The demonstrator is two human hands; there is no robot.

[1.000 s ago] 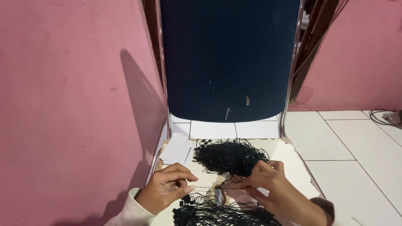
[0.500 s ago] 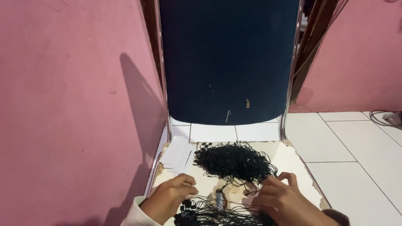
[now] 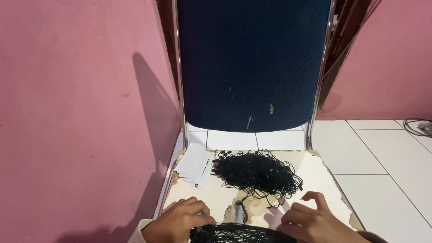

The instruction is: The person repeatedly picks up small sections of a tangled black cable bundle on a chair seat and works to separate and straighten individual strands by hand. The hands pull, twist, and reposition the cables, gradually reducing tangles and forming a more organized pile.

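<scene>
A worn chair seat (image 3: 315, 173) with peeling cream covering lies under my hands. A tangled pile of thin black strings (image 3: 256, 173) rests in its middle. My left hand (image 3: 180, 220) sits at the seat's front left, fingers curled onto a second bundle of black strings (image 3: 234, 233) at the bottom edge of the view. My right hand (image 3: 310, 218) is at the front right, fingers partly spread, touching the same bundle. A small grey object (image 3: 239, 209) lies on the seat between my hands.
A stack of white paper tags (image 3: 195, 164) lies at the seat's back left. The dark blue chair back (image 3: 252, 63) with chrome frame rises behind. A pink wall (image 3: 76, 112) stands close on the left. White floor tiles (image 3: 382, 153) and a cable (image 3: 416, 127) are at right.
The view has tilted up, so my hands sit lower in it. Both hands have drawn back from the far pile toward the near bundle.
</scene>
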